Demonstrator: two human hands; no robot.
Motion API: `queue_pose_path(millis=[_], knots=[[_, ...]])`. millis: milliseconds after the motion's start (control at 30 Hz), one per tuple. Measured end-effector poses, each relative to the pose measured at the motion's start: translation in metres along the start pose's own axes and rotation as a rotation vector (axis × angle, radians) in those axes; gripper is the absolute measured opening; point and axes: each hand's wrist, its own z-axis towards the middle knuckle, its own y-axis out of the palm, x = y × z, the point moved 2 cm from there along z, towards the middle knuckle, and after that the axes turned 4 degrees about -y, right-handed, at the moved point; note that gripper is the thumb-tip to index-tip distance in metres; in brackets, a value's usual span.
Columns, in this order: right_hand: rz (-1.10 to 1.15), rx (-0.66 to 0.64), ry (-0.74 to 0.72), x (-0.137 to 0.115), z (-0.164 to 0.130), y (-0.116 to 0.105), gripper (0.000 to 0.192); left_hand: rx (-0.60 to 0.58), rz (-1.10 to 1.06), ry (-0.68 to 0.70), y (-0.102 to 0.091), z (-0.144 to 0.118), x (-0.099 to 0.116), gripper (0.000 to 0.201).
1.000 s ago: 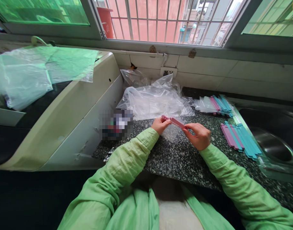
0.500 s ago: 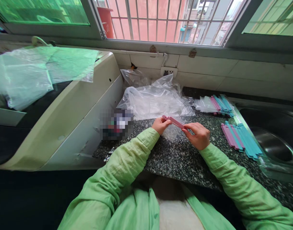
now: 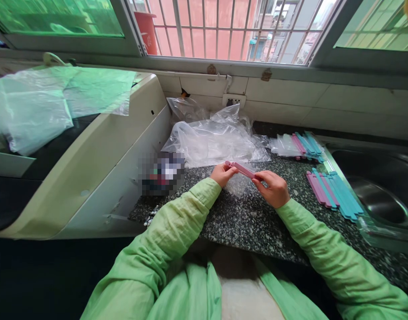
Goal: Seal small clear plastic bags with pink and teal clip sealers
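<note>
Fingers of the left hand (image 3: 223, 174) and right hand (image 3: 273, 188) pinch opposite ends of a pink clip (image 3: 241, 169), just in front of the crumpled plastic bag (image 3: 213, 141); it looks light, stiff, best gripped endwise.

The pink clip (image 3: 242, 169) looks like matt plastic, smooth. Small bag (image 3: 237, 184) under it is thin clear plastic film, a bit crinkled. Worktop (image 3: 244, 218) is speckled stone, polished, w/ slight gloss. Sink (image 3: 384, 200) is brushed metal. Sleeves (image 3: 177, 222) are soft green cloth, matt.
</note>
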Motion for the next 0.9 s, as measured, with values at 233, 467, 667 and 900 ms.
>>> queue_pose_path(millis=[233, 467, 667, 900], knots=[[0.016, -0.001, 0.002, -0.0003, -0.0005, 0.0024, 0.014, -0.001, -0.002, -0.011, -0.0009, -0.0011, 0.0011, 0.046], [0.011, -0.010, 0.008, 0.0007, -0.0005, 0.0036, 0.013, -0.008, 0.011, -0.010, -0.0001, -0.0034, 0.0053, 0.046], [0.010, -0.001, 0.004, -0.0003, 0.0000, 0.0025, 0.014, -0.005, 0.017, -0.009, 0.0005, -0.0027, 0.0057, 0.047], [-0.008, -0.027, -0.035, -0.0017, 0.0005, 0.0026, 0.019, -0.010, 0.007, -0.010, 0.0012, -0.0040, 0.0072, 0.047]])
